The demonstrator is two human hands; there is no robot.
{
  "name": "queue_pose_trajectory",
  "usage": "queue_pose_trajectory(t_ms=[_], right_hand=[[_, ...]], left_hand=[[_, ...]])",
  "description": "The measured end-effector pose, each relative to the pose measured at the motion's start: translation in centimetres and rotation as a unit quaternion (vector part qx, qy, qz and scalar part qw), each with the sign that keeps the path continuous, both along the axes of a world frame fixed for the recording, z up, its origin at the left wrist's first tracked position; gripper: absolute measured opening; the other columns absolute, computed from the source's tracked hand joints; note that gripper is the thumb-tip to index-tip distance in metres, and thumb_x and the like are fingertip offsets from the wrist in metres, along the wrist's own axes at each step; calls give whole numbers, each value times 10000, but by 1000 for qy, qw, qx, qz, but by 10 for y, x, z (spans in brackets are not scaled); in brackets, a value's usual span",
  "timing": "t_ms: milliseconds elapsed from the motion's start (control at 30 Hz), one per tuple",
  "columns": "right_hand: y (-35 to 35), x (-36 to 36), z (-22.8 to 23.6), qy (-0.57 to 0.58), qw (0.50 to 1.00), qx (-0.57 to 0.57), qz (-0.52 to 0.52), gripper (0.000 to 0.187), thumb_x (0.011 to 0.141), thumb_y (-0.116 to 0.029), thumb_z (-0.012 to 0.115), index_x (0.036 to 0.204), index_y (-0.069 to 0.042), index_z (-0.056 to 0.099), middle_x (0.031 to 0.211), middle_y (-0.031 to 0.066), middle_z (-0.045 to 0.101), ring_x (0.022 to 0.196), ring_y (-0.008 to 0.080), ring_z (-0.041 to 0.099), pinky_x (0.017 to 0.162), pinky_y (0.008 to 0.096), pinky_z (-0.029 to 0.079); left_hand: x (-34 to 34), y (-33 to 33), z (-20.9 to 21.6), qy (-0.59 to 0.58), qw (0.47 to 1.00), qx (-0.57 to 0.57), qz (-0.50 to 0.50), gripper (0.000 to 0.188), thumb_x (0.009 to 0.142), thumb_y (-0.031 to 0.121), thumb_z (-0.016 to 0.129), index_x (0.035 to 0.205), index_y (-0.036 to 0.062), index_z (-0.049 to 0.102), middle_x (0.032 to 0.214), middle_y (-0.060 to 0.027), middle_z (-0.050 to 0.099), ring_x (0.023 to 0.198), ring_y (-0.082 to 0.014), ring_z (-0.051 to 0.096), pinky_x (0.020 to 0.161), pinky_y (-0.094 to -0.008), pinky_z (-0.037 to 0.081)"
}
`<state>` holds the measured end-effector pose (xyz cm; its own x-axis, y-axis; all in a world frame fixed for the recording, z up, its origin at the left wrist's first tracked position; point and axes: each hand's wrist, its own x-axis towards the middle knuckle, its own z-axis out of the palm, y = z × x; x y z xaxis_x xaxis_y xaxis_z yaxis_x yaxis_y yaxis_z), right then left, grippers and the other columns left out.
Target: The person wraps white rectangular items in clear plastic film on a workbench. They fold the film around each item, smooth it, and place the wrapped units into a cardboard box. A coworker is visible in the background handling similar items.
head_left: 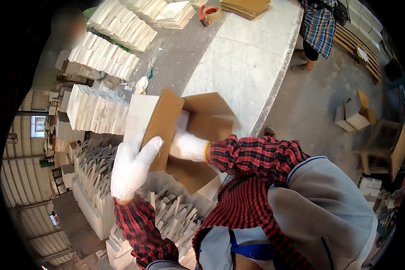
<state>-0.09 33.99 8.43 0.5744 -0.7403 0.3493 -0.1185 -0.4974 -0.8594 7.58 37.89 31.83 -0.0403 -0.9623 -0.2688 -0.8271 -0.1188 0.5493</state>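
Note:
An open cardboard box (165,118), white outside and brown inside, stands tilted before me with its flaps spread. My left hand (132,166), in a white knitted glove, is closed over the box's left flap, thumb on the brown side and fingers behind it. My right hand (187,146), gloved alike, reaches into the box opening. Its fingers are hidden behind the left flap, so whether they hold anything does not show. Beneath the box lies a white-topped work surface (231,63).
Stacks of pale tiles (112,58) line the left side. A red tape dispenser (207,16) and flat cardboard sheets (246,6) lie at the far end. Loose pale strips (177,220) stand below the box. Another person (318,28) stands at the far right, near an open box (353,113).

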Motion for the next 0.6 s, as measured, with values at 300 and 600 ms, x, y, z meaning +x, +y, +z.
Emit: queue_pose_trajectory(t_ms=[300, 600], right_hand=[[-22, 10, -7, 49, 997, -40, 53, 334, 832, -348, 785, 979, -51, 746, 907, 206, 739, 851, 407, 721, 748, 485, 586], [-38, -5, 1, -77, 982, -52, 165, 300, 912, -364, 719, 869, -68, 732, 867, 156, 728, 788, 379, 678, 752, 478, 557]], left_hand=[[3, 2, -7, 34, 997, 26, 57, 377, 1005, 253, 670, 1219, -55, 716, 827, -82, 715, 749, -112, 591, 714, -311, 495], [1, 9, -6, 30, 995, 25, 92, 364, 1014, 227, 665, 1228, -62, 721, 852, -22, 690, 776, -87, 557, 720, -285, 473]])
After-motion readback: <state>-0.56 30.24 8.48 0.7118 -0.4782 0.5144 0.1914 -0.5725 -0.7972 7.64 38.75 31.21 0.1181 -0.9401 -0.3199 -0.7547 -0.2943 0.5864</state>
